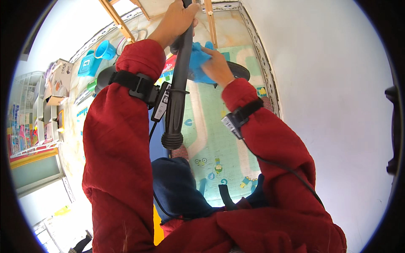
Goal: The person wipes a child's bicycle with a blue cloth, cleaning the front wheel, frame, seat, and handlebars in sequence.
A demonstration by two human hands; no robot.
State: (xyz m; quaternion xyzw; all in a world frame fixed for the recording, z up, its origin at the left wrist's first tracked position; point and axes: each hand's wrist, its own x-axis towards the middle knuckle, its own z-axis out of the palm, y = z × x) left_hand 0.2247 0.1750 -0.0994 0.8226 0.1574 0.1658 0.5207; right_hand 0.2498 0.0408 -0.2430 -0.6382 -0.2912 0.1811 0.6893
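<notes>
My left hand [180, 20] is wrapped around a black handlebar [182, 63] near the top of the view. The ribbed rubber grip [175, 123] of that bar points down towards my lap. To the right of the bar, my right hand [218, 64] holds a bunched blue cloth [198, 60] by its edge. The cloth lies over part of a dark round part, seemingly a small black wheel [239, 71]; whether it touches it I cannot tell. Straps with small devices sit on both my red sleeves.
A green patterned play mat [218, 126] covers the floor. The white wall [329, 110] stands close on the right. Wooden legs [210, 23] rise beyond. At the left are a blue bucket [106, 50], a teal box [89, 64], a cardboard box [61, 80] and a white wire rack [27, 110].
</notes>
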